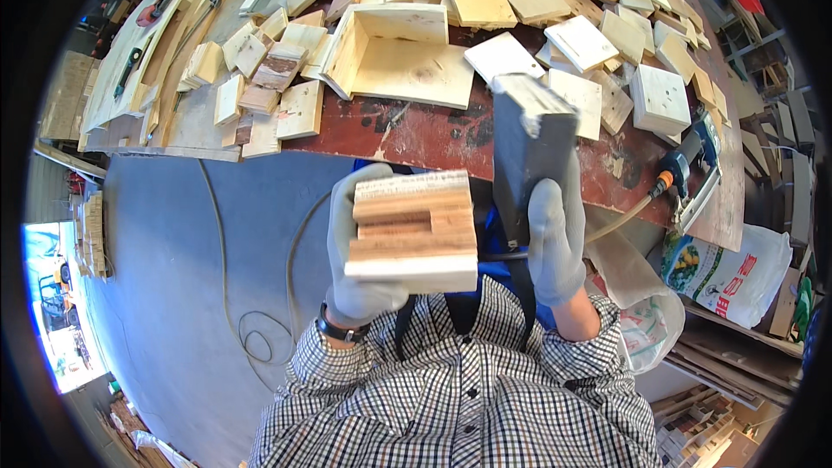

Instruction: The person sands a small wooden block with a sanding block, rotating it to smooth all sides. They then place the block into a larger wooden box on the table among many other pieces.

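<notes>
Two gloved hands are raised before a checked shirt. At the centre, the left hand (340, 230) grasps a striped wood block (412, 230) by its 9 o'clock side; this grip probably keeps the slotted face unobstructed and turned toward the wearer. At 3 o'clock, the right hand (556, 247) grasps a dark block (533, 160) near its lower end, upright, its far fingers hidden; holding it low likely leaves most of it uncovered. Beyond, at 12 o'clock, a box (399, 69) open at the front sits on a red table (416, 134), among loose offcuts (481, 4), perhaps for easy reach. A power tool (689, 160) rests at 2 o'clock, hose attached.
</notes>
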Demonstrator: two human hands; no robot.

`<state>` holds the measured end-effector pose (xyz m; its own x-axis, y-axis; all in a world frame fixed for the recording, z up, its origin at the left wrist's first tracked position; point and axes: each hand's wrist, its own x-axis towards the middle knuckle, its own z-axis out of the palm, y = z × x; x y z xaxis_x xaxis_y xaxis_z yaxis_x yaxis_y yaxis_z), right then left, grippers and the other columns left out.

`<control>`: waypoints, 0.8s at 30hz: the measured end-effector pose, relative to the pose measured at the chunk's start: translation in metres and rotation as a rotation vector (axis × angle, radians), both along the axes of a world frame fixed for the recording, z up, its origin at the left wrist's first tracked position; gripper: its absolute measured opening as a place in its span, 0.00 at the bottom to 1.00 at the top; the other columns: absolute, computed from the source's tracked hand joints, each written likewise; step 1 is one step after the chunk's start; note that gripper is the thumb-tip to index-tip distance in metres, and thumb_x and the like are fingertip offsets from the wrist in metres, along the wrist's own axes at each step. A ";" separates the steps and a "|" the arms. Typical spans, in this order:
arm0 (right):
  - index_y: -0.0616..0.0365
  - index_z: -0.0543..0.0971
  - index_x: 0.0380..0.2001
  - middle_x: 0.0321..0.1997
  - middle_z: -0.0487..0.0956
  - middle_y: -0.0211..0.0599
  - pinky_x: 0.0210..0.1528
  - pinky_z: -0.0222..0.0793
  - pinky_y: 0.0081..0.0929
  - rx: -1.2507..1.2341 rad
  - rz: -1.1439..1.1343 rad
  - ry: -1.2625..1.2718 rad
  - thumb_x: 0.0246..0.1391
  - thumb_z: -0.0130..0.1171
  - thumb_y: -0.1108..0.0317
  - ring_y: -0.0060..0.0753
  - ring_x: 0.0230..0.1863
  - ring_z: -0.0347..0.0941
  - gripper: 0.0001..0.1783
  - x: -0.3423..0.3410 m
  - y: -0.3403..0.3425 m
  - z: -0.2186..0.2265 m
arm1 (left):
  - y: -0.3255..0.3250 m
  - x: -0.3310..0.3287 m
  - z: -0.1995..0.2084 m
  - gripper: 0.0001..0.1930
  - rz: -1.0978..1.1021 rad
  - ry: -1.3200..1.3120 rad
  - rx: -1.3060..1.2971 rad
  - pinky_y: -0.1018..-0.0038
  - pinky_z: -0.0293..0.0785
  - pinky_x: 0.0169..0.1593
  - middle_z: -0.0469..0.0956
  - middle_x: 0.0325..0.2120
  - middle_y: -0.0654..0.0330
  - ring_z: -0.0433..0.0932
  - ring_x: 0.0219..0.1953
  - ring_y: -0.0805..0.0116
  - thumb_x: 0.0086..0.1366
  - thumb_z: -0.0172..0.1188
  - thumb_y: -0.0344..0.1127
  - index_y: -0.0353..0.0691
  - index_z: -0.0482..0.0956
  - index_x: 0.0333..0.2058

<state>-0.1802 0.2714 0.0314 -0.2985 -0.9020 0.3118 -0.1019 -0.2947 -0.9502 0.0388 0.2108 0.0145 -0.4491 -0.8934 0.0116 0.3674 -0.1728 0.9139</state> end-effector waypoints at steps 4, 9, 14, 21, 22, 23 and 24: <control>0.75 0.55 0.78 0.71 0.65 0.65 0.74 0.59 0.49 -0.123 0.033 0.456 0.76 0.50 0.43 0.59 0.69 0.65 0.47 0.010 0.013 0.003 | -0.002 -0.015 -0.005 0.65 0.094 0.153 0.071 0.55 0.75 0.70 0.73 0.64 0.51 0.75 0.67 0.56 0.42 0.88 0.51 0.36 0.58 0.73; 0.75 0.58 0.77 0.70 0.65 0.66 0.73 0.61 0.49 -0.120 0.030 0.391 0.75 0.53 0.49 0.62 0.67 0.67 0.43 0.011 0.018 -0.011 | -0.003 -0.006 -0.002 0.68 0.069 0.030 0.133 0.56 0.76 0.69 0.72 0.63 0.50 0.75 0.66 0.56 0.38 0.89 0.59 0.36 0.60 0.72; 0.67 0.58 0.79 0.64 0.70 0.50 0.72 0.61 0.38 0.102 -0.050 0.079 0.74 0.54 0.56 0.44 0.65 0.69 0.40 -0.018 -0.007 -0.007 | -0.006 -0.008 0.018 0.51 0.002 -0.464 -0.711 0.63 0.73 0.64 0.73 0.55 0.51 0.78 0.57 0.55 0.42 0.81 0.37 0.34 0.68 0.66; 0.52 0.73 0.74 0.58 0.74 0.53 0.62 0.66 0.49 0.099 0.129 1.010 0.65 0.62 0.45 0.54 0.54 0.72 0.39 -0.036 0.012 0.056 | -0.023 0.005 0.015 0.64 0.041 -0.577 -0.696 0.62 0.73 0.68 0.72 0.63 0.50 0.78 0.63 0.57 0.39 0.86 0.58 0.29 0.66 0.70; 0.50 0.75 0.73 0.57 0.74 0.52 0.62 0.66 0.49 0.116 0.111 1.019 0.65 0.62 0.44 0.53 0.54 0.72 0.38 -0.031 0.019 0.054 | -0.022 0.004 0.021 0.60 0.033 -0.568 -0.689 0.61 0.73 0.68 0.72 0.63 0.49 0.78 0.63 0.56 0.41 0.87 0.52 0.29 0.67 0.70; 0.50 0.76 0.71 0.58 0.74 0.52 0.62 0.66 0.48 0.108 0.162 0.933 0.65 0.63 0.44 0.54 0.55 0.72 0.37 -0.031 0.030 0.053 | -0.021 0.002 0.021 0.59 0.057 -0.571 -0.725 0.62 0.73 0.66 0.73 0.61 0.49 0.78 0.61 0.56 0.40 0.85 0.48 0.30 0.67 0.70; 0.50 0.77 0.71 0.58 0.74 0.52 0.62 0.66 0.48 0.121 0.177 0.938 0.65 0.63 0.44 0.55 0.55 0.72 0.37 -0.025 0.040 0.055 | -0.021 -0.002 0.020 0.57 0.073 -0.575 -0.762 0.63 0.74 0.65 0.74 0.59 0.49 0.78 0.59 0.56 0.40 0.84 0.43 0.31 0.67 0.69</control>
